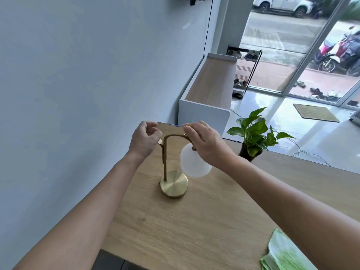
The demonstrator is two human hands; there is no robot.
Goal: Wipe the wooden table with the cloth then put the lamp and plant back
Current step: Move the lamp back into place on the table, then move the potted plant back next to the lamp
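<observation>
A brass lamp with a round base and a white globe shade stands upright on the wooden table, near the wall. My right hand grips the curved top of its arm, just above the shade. My left hand is beside the stem's top, fingers loosely curled, and I cannot tell whether it touches the stem. A green leafy plant in a dark pot stands at the table's far edge, to the right of the lamp. A green and white cloth lies folded at the near right.
A pale wall runs along the left of the table. Beyond the table stands a white low cabinet with a wooden top, then a shoe rack and glass doors. A white cable lies on the floor to the right.
</observation>
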